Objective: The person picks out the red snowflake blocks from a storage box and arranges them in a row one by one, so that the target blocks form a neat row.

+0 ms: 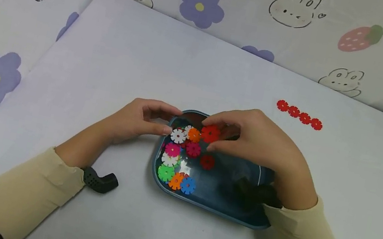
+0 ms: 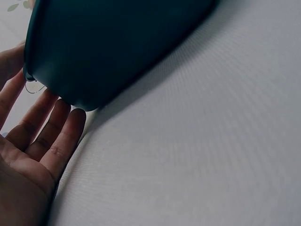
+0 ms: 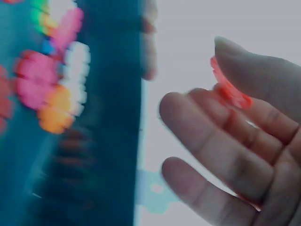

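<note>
At the centre of the head view we see the right hand point(image 1: 255, 137) pinching a red disc point(image 1: 210, 133) over the dark tray point(image 1: 216, 183), whose left end the left hand point(image 1: 133, 120) touches with loosely spread fingers.

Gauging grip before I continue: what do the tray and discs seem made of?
Tray: likely smooth, glossy plastic, since bright glints show on its floor. Discs: probably moulded plastic, judging by their even, saturated colours and crisp notches; finish hard to judge.

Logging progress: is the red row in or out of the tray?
Out: the head view shows the red row on the white surface, apart from the tray.
</note>
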`<state>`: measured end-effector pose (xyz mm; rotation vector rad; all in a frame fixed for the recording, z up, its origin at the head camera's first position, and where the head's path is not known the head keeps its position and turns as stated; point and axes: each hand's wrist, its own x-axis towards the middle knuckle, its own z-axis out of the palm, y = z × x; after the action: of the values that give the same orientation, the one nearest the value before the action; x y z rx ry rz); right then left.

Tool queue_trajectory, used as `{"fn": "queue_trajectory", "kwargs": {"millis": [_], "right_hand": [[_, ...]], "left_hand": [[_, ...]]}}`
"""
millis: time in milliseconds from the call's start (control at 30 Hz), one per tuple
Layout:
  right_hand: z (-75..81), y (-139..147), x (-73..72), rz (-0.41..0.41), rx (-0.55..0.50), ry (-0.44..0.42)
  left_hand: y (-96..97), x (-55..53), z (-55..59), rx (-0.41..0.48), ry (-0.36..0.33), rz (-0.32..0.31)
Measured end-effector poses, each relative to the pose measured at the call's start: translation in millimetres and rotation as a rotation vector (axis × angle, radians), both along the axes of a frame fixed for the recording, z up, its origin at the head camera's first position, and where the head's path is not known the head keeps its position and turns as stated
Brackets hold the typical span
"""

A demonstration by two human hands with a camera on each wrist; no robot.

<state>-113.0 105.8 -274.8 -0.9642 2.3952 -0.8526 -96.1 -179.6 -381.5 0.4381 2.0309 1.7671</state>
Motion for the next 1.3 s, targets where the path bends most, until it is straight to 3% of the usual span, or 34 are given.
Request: {"fn": "queue_trajectory", "kwargs": {"millis": [200, 333, 533, 667, 767, 933, 1067, 1300], "right_hand": [[11.2, 31.2, -7.1, -0.112, -0.069, 0.122], [7.2, 60.9, -23.1, -0.271, -0.116, 0.167], [-17.6, 109.9, -57.4, -0.614, -0.116, 0.107], [-43.4, 129.1, -77.4, -0.772, -0.039, 0.027], [-64.4, 135.1, -88.3, -0.761, 0.019, -0.006], [-88.2, 135.9, -98.0, -0.581, 0.069, 0.024], [-92.3, 130.9, -102.1, -0.493, 0.09, 0.036], [-91.0, 129.1, -105.0, -0.44, 0.127, 0.013]], "left_hand": [[-1.3, 2.1, 0.2, -0.005, -0.004, 0.016], [-2.1, 2.4, 1.2, -0.014, -0.004, 0.022], [-3.2, 3.0, 2.0, -0.009, -0.017, 0.022], [-3.7, 4.2, 1.0, -0.011, -0.03, 0.025], [-2.8, 5.7, 0.0, -0.013, -0.038, 0.029], [-0.1, 7.6, -3.1, -0.001, -0.052, 0.023], [0.8, 7.3, -3.7, 0.008, -0.046, 0.026], [2.9, 3.9, 1.1, 0.011, -0.029, 0.017]]}}
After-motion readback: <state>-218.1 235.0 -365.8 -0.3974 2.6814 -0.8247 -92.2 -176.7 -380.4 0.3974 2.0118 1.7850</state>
